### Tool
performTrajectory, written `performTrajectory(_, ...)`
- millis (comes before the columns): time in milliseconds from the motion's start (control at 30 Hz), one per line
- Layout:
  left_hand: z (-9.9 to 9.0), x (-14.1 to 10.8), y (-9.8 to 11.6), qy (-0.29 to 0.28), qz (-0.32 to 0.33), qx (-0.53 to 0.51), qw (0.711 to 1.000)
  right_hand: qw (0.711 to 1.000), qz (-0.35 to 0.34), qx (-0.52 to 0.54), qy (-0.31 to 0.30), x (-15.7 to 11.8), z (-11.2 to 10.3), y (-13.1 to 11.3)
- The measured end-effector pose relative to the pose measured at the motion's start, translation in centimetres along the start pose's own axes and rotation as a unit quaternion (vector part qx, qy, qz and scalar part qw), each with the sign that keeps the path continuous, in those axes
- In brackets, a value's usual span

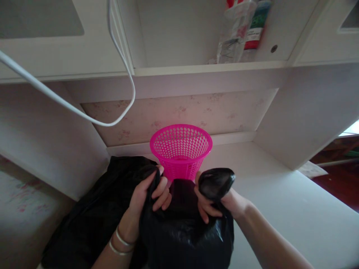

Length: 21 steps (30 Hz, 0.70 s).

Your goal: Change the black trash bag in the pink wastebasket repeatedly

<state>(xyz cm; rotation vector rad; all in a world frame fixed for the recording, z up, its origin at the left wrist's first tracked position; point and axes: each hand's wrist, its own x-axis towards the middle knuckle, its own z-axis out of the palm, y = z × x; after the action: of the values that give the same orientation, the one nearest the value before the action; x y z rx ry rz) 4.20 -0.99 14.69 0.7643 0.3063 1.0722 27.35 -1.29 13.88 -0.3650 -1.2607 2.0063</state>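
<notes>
A black plastic bag hangs between my hands, its mouth spread apart. My left hand grips one side of the rim, fingers curled round the plastic. On the other side my right hand is closed on the rim, with a loop of the bag bulging over its fingers and partly hiding them. Just beyond the bag stands a bright pink perforated plastic basket, upright, its open top towards me. The bag covers part of the view below the basket's base.
A white shelf surface lies under the basket. Dark fabric or plastic is heaped on the left. A white cable loops down at upper left. Overhead, a cupboard holds a clear container and a bottle.
</notes>
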Motion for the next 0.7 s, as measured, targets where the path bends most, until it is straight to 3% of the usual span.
performTrajectory(133,0.4,1.1,-0.6,0.02,-0.033,0.099,0.994,0.993,0.056,-0.049,0.088,-0.4,0.2,-0.3)
performTrajectory(267,1.7,1.1,-0.2,0.116,-0.006,0.186,0.976,0.994,0.078,-0.017,0.071,-1.3,1.2,-2.0)
performTrajectory(400,3.0,0.9,0.6,0.183,0.066,0.172,0.966,0.994,0.097,-0.05,0.027,-2.2,0.9,-2.6)
performTrajectory(533,3.5,0.8,1.0,0.183,0.117,0.213,0.953,0.993,0.029,-0.112,-0.02,-2.3,0.4,-2.1)
performTrajectory(633,3.6,0.6,1.2,0.16,0.089,0.197,0.963,0.993,-0.052,-0.1,0.018,-1.8,1.1,-1.9)
performTrajectory(700,3.7,0.4,1.4,0.138,0.055,0.179,0.973,0.992,-0.066,-0.093,0.047,-1.6,1.9,-2.1)
